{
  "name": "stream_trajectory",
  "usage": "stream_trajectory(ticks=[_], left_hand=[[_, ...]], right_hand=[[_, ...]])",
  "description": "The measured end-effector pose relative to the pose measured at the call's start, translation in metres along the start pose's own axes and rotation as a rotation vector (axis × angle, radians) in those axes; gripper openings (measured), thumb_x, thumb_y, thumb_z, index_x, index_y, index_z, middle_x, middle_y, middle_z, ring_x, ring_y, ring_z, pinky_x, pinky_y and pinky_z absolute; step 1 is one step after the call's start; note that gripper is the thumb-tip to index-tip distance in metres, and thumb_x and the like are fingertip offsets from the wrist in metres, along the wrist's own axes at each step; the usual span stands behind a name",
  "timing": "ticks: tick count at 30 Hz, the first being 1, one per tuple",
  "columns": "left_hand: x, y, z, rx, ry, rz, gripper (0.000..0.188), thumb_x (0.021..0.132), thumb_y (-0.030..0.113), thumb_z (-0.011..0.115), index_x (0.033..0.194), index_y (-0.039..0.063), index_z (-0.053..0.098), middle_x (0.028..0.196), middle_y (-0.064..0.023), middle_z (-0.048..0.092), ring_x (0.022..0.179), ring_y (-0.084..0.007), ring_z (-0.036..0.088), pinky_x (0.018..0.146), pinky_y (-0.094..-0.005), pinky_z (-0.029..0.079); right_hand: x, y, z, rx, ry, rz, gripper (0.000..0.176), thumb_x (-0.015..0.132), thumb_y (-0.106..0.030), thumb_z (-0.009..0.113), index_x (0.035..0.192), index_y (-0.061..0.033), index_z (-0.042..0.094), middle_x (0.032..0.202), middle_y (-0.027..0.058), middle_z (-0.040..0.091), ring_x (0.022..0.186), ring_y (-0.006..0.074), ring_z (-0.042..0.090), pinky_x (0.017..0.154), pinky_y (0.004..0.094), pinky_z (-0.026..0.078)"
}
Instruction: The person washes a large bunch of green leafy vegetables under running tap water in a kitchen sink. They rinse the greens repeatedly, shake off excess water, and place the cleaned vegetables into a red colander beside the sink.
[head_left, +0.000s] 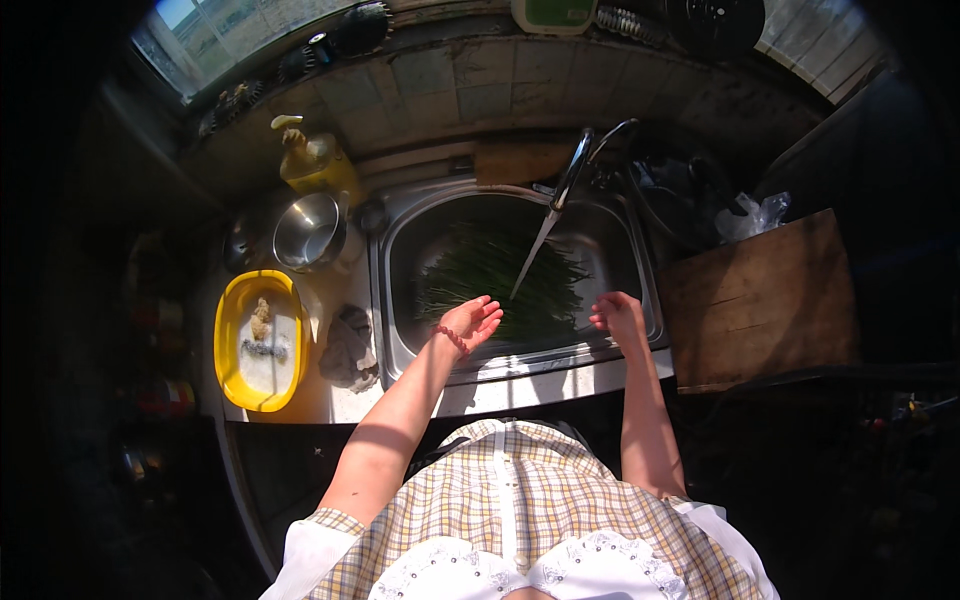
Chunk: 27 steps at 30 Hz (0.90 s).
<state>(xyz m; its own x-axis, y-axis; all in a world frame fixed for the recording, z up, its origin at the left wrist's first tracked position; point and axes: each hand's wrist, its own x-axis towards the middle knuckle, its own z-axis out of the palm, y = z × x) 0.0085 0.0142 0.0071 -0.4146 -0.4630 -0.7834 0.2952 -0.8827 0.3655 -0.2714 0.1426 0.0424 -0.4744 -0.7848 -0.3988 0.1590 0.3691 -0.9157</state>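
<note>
My left hand (476, 321) is over the near part of a stainless steel sink (390, 315), palm turned up and fingers slightly apart. It holds nothing, and a beaded bracelet (451, 339) circles its wrist. Over the near right side of the basin is my right hand (621, 315), its fingers curled; whether anything lies inside them is hidden. A heap of long, thin green stalks (510, 270) lies in the basin beyond both hands. From the chrome faucet (574, 169), a stream of water (534, 253) runs down onto the greens.
Left of the sink are a yellow basin (300, 341) of sudsy water with a sponge, a crumpled cloth (349, 349), a metal bowl (306, 231) and a yellow pump bottle (319, 161). To the right are a brown wooden board (761, 307) and a clear plastic bag (754, 215).
</note>
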Motion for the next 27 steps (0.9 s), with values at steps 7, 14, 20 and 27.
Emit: stream_trajectory(ticks=[7, 14, 20, 27], left_hand=[[0.026, 0.000, 0.032, -0.036, -0.010, 0.001, 0.023, 0.095, 0.014, 0.057, 0.114, 0.002, 0.059, 0.108, -0.0137, 0.065, 0.097, -0.0281, 0.065, 0.079, -0.0363, 0.058], [0.060, -0.003, 0.083, 0.006, 0.038, 0.067, 0.018, 0.088, 0.011, 0.066, 0.103, 0.002, 0.062, 0.100, -0.0109, 0.066, 0.089, -0.0221, 0.067, 0.078, -0.0317, 0.058], [0.063, -0.005, 0.093, -0.155, -0.409, 0.145, 0.014, 0.089, 0.006, 0.059, 0.102, -0.001, 0.059, 0.089, -0.0102, 0.062, 0.083, -0.0188, 0.063, 0.071, -0.0312, 0.056], [0.032, 0.005, 0.098, -0.198, -0.393, 0.008, 0.014, 0.086, -0.001, 0.055, 0.098, -0.003, 0.061, 0.078, -0.0058, 0.059, 0.060, -0.0110, 0.054, 0.050, -0.0226, 0.044]], right_hand=[[-0.009, -0.008, -0.001, -0.062, -0.062, 0.047, 0.018, 0.093, -0.010, 0.056, 0.099, 0.0056, 0.062, 0.079, 0.0082, 0.065, 0.064, 0.0124, 0.064, 0.055, 0.0239, 0.053], [-0.008, -0.018, 0.026, -0.156, -0.193, -0.035, 0.015, 0.090, -0.001, 0.054, 0.102, 0.0049, 0.062, 0.086, 0.0093, 0.066, 0.075, 0.0139, 0.066, 0.066, 0.0238, 0.054], [0.016, -0.039, 0.079, 0.101, -0.299, -0.132, 0.022, 0.089, 0.001, 0.052, 0.108, 0.0073, 0.061, 0.099, 0.0119, 0.066, 0.084, 0.0163, 0.066, 0.077, 0.0249, 0.054], [0.033, -0.050, 0.109, 0.048, -0.263, -0.030, 0.020, 0.090, -0.011, 0.060, 0.103, 0.0038, 0.063, 0.089, 0.0092, 0.067, 0.075, 0.0128, 0.066, 0.066, 0.0219, 0.055]])
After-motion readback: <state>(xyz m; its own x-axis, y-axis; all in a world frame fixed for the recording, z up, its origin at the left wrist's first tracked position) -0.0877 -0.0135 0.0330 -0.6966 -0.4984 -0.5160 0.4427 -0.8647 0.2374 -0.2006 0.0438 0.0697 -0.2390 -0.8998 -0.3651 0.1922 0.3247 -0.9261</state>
